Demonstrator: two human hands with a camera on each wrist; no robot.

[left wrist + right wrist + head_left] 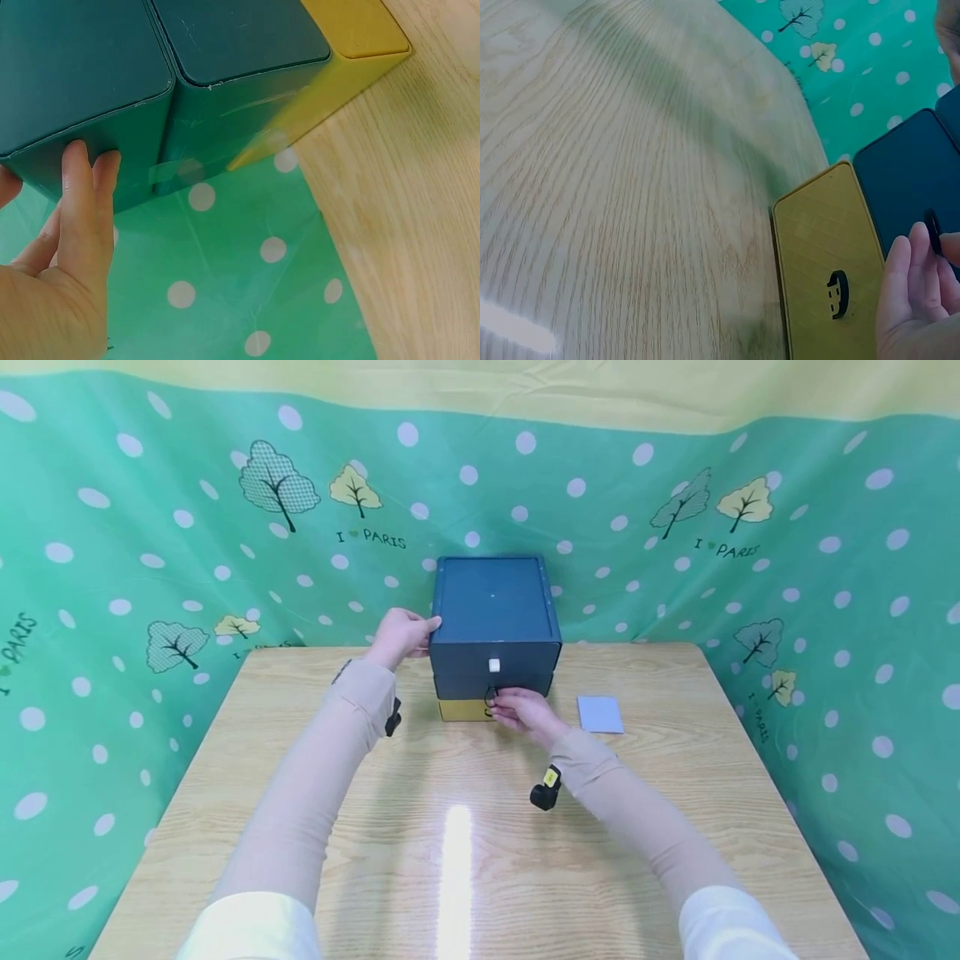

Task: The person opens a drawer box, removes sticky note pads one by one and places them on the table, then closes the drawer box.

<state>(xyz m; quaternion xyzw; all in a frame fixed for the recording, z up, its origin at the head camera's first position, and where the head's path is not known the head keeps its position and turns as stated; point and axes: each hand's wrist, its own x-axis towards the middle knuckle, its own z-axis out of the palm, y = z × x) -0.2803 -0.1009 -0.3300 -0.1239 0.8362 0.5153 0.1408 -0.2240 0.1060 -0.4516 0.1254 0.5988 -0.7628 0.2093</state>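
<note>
A small drawer unit (491,602) stands at the table's back, its top and middle drawers dark blue and its bottom drawer (817,247) yellow. My left hand (403,635) rests on the unit's left side near the top; in the left wrist view its fingers (79,187) lie fairly straight against the blue wall. With thumb and fingertips, my right hand (525,710) pinches the black loop handle (933,229) of the middle drawer (907,180). A white knob (494,666) sits on the top drawer. Another black handle (842,295) is on the yellow front.
A pale square pad (600,714) lies on the wooden table (360,860), right of the unit. Green dotted cloth (487,468) hangs behind and along both sides. Small black cameras hang at both wrists.
</note>
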